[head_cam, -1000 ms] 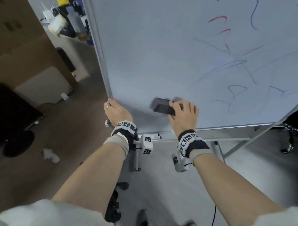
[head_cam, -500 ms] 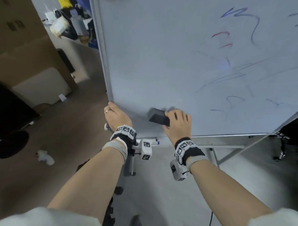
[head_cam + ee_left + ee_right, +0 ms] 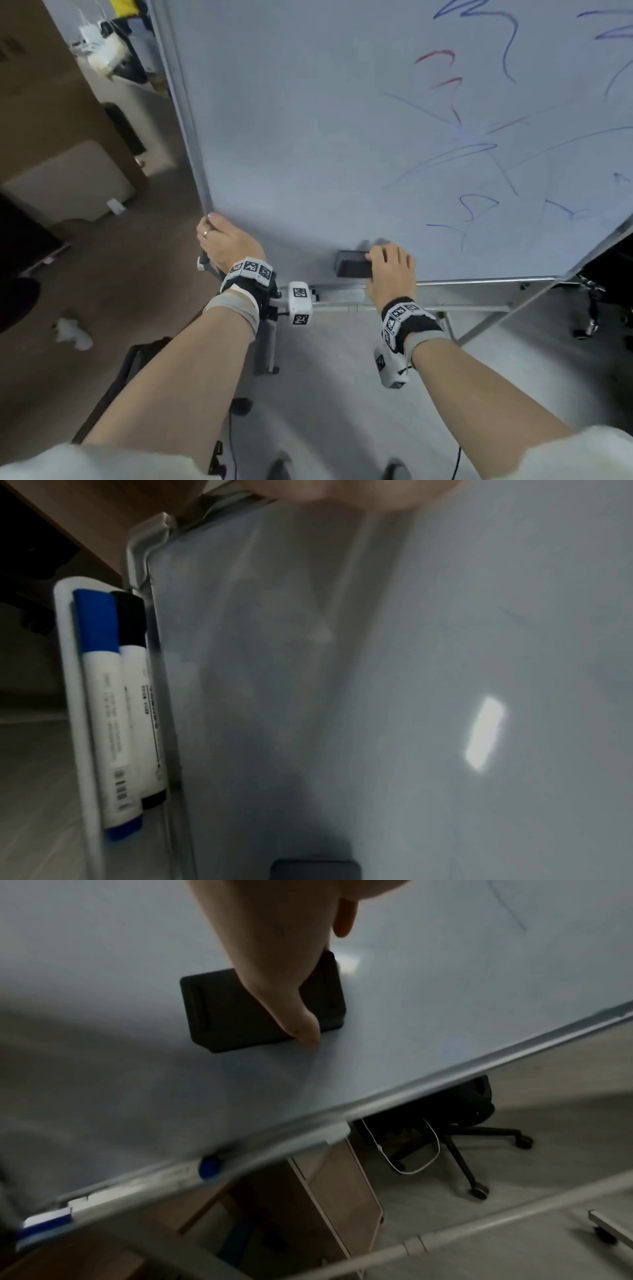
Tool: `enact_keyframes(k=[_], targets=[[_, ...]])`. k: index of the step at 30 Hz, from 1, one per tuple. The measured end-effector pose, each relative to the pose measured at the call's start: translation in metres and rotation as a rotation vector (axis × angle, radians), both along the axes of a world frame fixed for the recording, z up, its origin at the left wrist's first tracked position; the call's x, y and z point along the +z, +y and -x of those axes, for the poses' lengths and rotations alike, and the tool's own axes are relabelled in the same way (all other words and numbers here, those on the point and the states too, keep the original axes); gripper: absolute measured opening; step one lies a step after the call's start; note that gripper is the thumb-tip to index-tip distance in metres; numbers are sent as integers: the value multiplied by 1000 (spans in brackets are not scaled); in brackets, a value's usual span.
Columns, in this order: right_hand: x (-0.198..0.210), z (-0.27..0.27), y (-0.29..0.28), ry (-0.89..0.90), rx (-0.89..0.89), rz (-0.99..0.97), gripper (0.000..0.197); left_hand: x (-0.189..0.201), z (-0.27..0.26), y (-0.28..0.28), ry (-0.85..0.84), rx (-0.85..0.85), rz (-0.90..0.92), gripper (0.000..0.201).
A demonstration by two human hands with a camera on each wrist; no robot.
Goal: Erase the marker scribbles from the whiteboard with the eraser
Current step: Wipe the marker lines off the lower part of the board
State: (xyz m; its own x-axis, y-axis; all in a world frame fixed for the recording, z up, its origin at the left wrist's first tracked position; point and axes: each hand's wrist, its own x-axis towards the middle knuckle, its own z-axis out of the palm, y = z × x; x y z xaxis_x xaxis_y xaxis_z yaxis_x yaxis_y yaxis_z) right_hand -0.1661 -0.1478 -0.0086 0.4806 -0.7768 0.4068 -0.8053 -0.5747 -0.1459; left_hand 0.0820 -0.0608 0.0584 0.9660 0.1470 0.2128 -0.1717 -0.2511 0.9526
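The whiteboard (image 3: 308, 137) stands tilted on its stand, with blue and red scribbles (image 3: 472, 147) on its right half. My right hand (image 3: 390, 270) grips the black eraser (image 3: 352, 265) flat against the board just above its bottom rim. In the right wrist view the thumb (image 3: 294, 1020) lies across the eraser (image 3: 232, 1015). My left hand (image 3: 222, 243) grips the board's lower left corner, fingers curled round the frame (image 3: 191, 137). In the left wrist view only a bit of palm (image 3: 342, 493) shows above the board face (image 3: 377, 696).
A blue marker (image 3: 103, 710) and a black marker (image 3: 140, 696) lie in the tray (image 3: 68, 669) under the board's bottom edge. An office chair (image 3: 472, 1123) and stand legs (image 3: 479, 329) are behind and below. A crumpled tissue (image 3: 73, 334) lies on the floor at left.
My right hand has slid the eraser down and to the right along the bottom of the board. The left hand keeps its hold on the corner.
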Motion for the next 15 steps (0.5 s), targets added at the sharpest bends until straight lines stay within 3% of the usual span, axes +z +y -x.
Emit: enact_keyframes(k=[3,9,11,15], targets=[[9,6,-2,-52,50,34,50,-1,16,3,-18,57,-20,47],[117,16,-59,-306,194,283,50,-3,85,-7,158,193,-128,52],[111,24,-65,-285,241,295,50,-13,106,-9,322,193,-196,58],[33,51,-59,-121,261,201,57,-47,139,-3,748,88,-256,66]])
